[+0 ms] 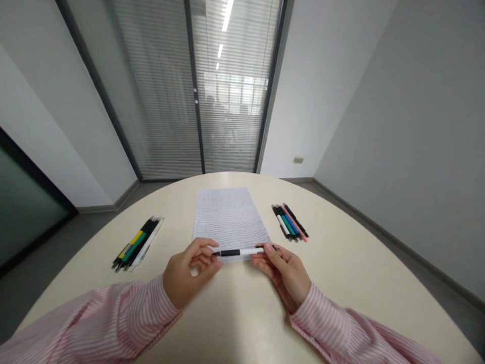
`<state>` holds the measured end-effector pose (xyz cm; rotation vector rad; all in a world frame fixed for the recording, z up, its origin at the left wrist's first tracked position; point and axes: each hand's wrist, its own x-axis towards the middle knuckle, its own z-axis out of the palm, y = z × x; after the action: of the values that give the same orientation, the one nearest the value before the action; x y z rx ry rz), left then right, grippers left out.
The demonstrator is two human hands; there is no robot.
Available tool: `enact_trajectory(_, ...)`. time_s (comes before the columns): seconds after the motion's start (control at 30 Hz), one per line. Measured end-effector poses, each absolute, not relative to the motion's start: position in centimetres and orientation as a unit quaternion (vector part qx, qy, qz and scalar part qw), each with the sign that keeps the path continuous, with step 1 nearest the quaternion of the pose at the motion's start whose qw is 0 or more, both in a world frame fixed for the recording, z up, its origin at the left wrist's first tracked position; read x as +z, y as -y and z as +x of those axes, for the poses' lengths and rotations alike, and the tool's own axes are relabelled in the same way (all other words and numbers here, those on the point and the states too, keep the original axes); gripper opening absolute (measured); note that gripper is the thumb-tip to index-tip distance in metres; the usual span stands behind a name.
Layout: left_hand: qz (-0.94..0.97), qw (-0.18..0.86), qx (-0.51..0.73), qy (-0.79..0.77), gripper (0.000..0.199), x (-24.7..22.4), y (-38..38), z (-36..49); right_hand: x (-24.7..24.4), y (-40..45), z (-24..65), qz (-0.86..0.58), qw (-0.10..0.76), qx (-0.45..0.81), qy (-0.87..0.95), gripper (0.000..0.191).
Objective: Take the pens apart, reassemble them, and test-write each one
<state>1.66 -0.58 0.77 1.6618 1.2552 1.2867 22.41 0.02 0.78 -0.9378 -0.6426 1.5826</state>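
A pen [238, 252] with a white barrel and a black grip is held level above the near edge of a written sheet of paper [229, 212]. My right hand [284, 270] pinches its clip end between thumb and fingers. At the black tip end, the thumb and fingers of my left hand [193, 270] close around the point. The sheet lies flat on the table and is covered in dense lines of writing.
On the left of the pale round table [333, 288] lies a bundle of several pens [138, 243]. Another row of several pens [290, 222] lies to the right of the sheet. Beyond the table stands a glass partition with blinds [231, 126].
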Motion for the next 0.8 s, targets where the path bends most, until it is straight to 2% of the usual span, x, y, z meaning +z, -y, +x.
enact_trajectory(0.17, 0.629, 0.352, 0.488, -0.493, 0.011, 0.80, 0.55, 1.55, 0.67, 0.08, 22.45, -0.393, 0.565, 0.670, 0.279, 0.035)
enact_trajectory(0.3, 0.657, 0.385, 0.435, -0.481, 0.025, 0.82, 0.39, 1.35, 0.66, 0.12, 22.41, -0.391, 0.564, 0.672, 0.279, 0.035)
enact_trajectory(0.4, 0.653, 0.371, 0.457, -0.476, 0.016, 0.62, 0.42, 1.48, 0.67, 0.07, 22.39, -0.391, 0.566, 0.671, 0.276, 0.035)
enact_trajectory(0.47, 0.640, 0.352, 0.481, -0.486, 0.023, 0.47, 0.45, 1.54, 0.66, 0.04, 22.39, -0.392, 0.567, 0.670, 0.276, 0.036)
enact_trajectory(0.57, 0.649, 0.349, 0.463, -0.492, 0.013, 0.36, 0.34, 1.37, 0.68, 0.02, 22.40, -0.395, 0.568, 0.667, 0.276, 0.037)
enact_trajectory(0.7, 0.679, 0.383, 0.412, -0.472, 0.023, 0.27, 0.04, 0.93, 0.80, -0.05, 22.37, -0.396, 0.567, 0.667, 0.278, 0.039)
enact_trajectory(0.8, 0.680, 0.358, 0.445, -0.460, 0.017, 0.12, -0.06, 0.78, 0.81, -0.11, 22.34, -0.395, 0.569, 0.666, 0.276, 0.039)
